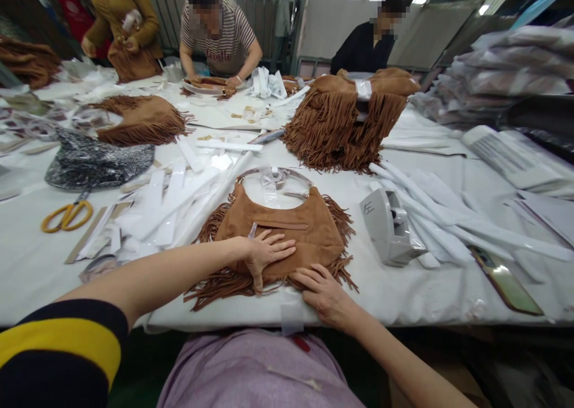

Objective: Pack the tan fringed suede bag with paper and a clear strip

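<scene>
Head view: the person's left hand (269,255) lies flat on the front of a brown fringed handbag (314,234), fingers spread apart, gripping nothing, just below its zip (287,224). The right hand (325,294) rests its fingers on the bag's lower edge; whether they pinch it cannot be told. The handbag lies near the close edge of a white table (448,303). Rightward are a grey tape dispenser (381,225) and a phone (511,283); leftward, white strips (155,201) and yellow-handled scissors (66,216). Farther off stands a fringed brown pile (329,124); across the table, someone in a striped shirt (231,40) leans forward.
</scene>
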`<state>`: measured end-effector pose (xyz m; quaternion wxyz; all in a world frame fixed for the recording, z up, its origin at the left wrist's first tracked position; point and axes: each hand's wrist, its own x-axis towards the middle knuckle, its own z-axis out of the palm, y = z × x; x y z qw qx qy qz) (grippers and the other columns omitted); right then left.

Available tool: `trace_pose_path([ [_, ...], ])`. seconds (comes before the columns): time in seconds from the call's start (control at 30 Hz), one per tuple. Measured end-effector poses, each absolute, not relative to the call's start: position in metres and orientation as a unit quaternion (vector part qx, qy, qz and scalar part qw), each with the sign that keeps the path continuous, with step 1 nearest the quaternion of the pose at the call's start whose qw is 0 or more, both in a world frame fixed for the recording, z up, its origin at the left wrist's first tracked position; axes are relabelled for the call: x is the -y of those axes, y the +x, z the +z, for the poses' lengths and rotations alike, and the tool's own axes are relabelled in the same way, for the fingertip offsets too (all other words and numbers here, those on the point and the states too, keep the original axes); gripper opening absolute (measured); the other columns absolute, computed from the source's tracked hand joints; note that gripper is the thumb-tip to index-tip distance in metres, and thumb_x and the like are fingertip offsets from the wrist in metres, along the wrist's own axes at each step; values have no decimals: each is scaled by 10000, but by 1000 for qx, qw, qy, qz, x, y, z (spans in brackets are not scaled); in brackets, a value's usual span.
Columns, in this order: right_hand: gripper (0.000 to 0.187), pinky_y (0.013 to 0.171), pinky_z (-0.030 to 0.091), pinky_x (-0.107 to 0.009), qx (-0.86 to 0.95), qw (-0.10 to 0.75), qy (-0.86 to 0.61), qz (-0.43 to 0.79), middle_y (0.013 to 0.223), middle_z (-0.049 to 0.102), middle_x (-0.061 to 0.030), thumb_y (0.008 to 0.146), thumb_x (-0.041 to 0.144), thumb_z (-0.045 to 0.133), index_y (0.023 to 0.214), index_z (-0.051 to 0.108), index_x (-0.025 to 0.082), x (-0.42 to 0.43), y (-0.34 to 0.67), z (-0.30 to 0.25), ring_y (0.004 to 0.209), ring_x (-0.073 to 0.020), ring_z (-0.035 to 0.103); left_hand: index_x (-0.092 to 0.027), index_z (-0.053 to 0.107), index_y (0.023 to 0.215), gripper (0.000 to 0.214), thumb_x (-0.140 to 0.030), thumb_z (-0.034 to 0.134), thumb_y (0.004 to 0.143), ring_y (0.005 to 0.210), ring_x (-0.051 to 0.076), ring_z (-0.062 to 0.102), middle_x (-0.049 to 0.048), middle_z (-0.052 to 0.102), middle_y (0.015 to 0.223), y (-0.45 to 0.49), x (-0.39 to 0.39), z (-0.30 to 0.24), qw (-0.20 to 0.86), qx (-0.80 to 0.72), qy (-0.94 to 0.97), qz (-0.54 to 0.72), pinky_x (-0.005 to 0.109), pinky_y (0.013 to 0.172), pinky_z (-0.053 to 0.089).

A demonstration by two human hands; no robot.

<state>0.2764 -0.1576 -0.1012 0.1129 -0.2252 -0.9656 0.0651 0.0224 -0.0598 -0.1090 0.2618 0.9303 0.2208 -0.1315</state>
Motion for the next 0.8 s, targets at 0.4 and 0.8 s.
trace_pose_path([
  [0.4, 181, 976, 328, -438, 830, 304, -464, 62, 932, 646, -48, 827, 112, 446, 912, 579, 199, 190, 281, -77, 946, -196, 578, -280, 85, 1496, 860, -624, 452, 798, 1428, 343, -42, 10, -6, 1570, 31, 52, -82, 346, -253, 882, -194, 610, 1110, -23],
  [0.8, 369, 834, 332, -403, 849, 161, -503, 34, 1014, 564, -103, 729, 201, 603, 1094, 570, 162, 170, 215, -93, 929, -258, 462, -285, 158, 1489, 690, -337, 345, 827, 1437, 291, -1, -45, 37, 1570, 31, 52, -81, 342, -268, 880, -192, 607, 1117, 23],
])
